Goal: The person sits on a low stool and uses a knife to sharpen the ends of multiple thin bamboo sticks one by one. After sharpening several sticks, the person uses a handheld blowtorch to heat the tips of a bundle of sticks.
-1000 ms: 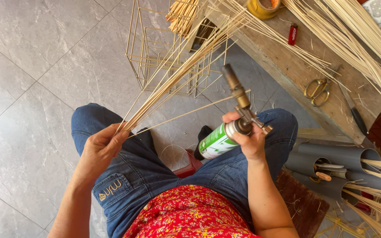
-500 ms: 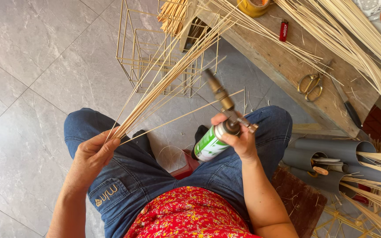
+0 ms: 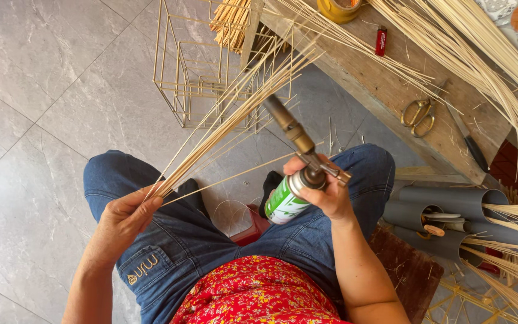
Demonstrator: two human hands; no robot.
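Pale bamboo strips, thin as skewers, fan out from your left hand, whose fingers are pinched closed around their lower ends just above your left knee. Your right hand is wrapped tightly around a green and white gas canister fitted with a brass torch head, and the nozzle points up and away from you, its tip just beside the spread upper part of the strips. No flame can be made out at the nozzle, and the strips look evenly pale with no darkened or bent section that shows, so by the look of it the heating has barely begun or not begun at all, and nearly all of that work seems left to do. You are seated in blue jeans and a red flowered top over a grey tiled floor. Ahead of your knees stands a gold wire frame. To your right runs a wooden bench carrying long bundles of more strips, a pair of scissors, a red lighter and a knife. Grey plastic pipes lie near your right leg.
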